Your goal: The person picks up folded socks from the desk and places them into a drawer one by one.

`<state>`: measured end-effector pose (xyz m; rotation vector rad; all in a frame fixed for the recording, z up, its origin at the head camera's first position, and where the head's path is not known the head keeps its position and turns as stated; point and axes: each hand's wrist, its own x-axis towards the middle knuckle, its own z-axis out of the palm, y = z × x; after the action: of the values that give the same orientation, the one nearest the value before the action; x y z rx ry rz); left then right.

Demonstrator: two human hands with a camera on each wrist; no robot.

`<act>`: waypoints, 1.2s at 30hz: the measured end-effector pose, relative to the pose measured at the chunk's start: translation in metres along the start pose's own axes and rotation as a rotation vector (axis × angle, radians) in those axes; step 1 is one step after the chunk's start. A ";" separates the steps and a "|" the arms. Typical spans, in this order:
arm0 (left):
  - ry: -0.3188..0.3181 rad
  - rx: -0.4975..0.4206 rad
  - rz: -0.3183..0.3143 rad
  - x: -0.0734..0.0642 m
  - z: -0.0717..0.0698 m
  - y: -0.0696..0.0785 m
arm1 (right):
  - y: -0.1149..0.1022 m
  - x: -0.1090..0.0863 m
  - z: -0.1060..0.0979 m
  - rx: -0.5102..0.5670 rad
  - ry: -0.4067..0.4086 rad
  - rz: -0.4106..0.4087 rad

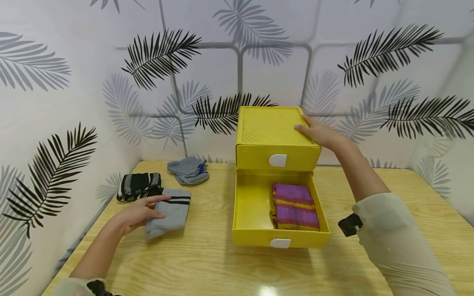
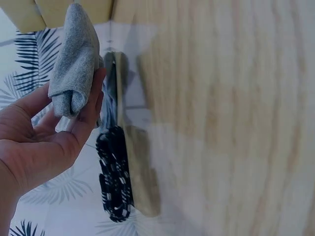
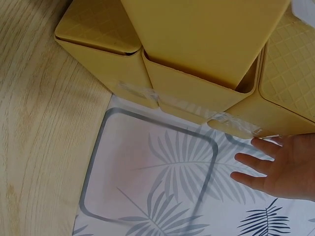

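My left hand (image 1: 142, 213) pinches a folded grey sock bundle (image 1: 174, 216) with two black stripes, between thumb and fingers. In the left wrist view the grey bundle (image 2: 76, 64) stands on edge in that hand (image 2: 54, 132), above the table. My right hand (image 1: 318, 130) rests on the top right edge of a yellow drawer box (image 1: 274, 123). Its fingers look fairly straight in the right wrist view, where the hand (image 3: 288, 164) touches the box's side. The lower drawer (image 1: 252, 205) is pulled out. Folded purple and yellow striped socks (image 1: 296, 207) lie in its right half.
A black-and-white patterned folded bundle (image 1: 138, 186) lies at the table's left edge. Behind it are folded blue-grey socks (image 1: 189, 169). The upper drawer (image 1: 255, 157) is closed. A leaf-patterned cloth (image 1: 211, 82) hangs behind the wooden table (image 1: 207, 263).
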<state>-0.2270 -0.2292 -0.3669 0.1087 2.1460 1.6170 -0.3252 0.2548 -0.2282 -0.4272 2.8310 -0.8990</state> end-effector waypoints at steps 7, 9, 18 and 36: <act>-0.005 0.029 0.074 -0.007 0.012 0.020 | 0.000 0.000 0.000 0.004 -0.001 -0.004; -0.019 0.041 0.094 -0.008 0.017 0.027 | 0.001 0.000 0.000 0.002 -0.002 -0.001; -0.057 0.023 0.121 -0.013 0.036 0.050 | -0.002 -0.001 0.001 0.016 0.001 0.008; -0.162 -0.061 0.162 -0.022 0.077 0.095 | -0.004 0.000 0.000 0.036 -0.006 0.007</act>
<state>-0.1959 -0.1382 -0.2882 0.3897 2.0076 1.6983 -0.3240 0.2523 -0.2257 -0.4140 2.8046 -0.9447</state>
